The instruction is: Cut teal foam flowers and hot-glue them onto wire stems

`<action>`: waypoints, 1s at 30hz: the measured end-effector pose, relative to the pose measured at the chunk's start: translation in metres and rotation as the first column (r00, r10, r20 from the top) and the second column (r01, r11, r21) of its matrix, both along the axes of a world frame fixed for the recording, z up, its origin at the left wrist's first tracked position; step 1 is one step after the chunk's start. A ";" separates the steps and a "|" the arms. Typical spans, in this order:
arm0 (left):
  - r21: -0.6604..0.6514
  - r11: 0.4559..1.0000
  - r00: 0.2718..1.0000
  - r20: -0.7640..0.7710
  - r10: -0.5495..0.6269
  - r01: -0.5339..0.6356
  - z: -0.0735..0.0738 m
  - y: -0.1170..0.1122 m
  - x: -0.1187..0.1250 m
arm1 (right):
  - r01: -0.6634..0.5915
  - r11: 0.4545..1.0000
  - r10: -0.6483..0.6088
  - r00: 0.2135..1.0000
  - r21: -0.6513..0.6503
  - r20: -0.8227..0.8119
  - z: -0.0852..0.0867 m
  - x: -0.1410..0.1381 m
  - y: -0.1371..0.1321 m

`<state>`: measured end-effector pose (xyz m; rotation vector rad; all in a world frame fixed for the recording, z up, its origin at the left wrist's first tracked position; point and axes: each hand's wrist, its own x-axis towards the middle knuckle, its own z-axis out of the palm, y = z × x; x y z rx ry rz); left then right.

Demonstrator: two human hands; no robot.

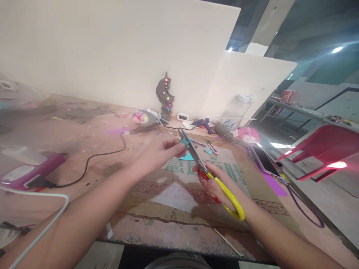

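Between the thumb and fingers of my left hand point(165, 148) is a small teal flower-shaped piece point(184, 142). My right hand point(217, 183) grips scissors point(199, 160) with yellow and red handles. Their blades point up and away from me, right by the teal piece; whether they touch it I cannot tell. Under my hands lies a printed cardboard sheet point(157, 192). A bit of bright blue paper point(186, 156) rests on it below my left fingertips. Just beyond are a pink craft knife point(211, 147) and a pen point(198, 142).
A dark crescent ornament point(162, 90) leans on the white board point(112, 45). Nearby are a blue glue gun point(203, 123), a clear jar point(238, 110) and grey yarn point(224, 131). A phone point(265, 160) lies right; a magenta power strip point(36, 170) with cables sits left. A red chair point(328, 149) stands beyond.
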<state>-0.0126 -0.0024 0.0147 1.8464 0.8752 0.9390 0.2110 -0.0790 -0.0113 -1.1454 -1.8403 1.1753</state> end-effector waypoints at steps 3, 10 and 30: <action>0.004 1.000 1.000 0.004 0.008 -0.008 0.001 -0.001 0.000 | 0.003 1.000 -0.003 0.999 0.009 0.053 0.003 0.002 0.002; -0.036 0.998 0.998 0.039 0.051 -0.050 0.003 -0.003 0.002 | -0.061 0.996 0.056 0.995 0.060 0.084 0.000 0.006 0.001; 0.012 1.000 0.991 0.130 -0.010 0.008 -0.015 0.002 0.006 | -0.070 0.994 0.066 0.996 0.086 0.056 0.000 0.004 -0.001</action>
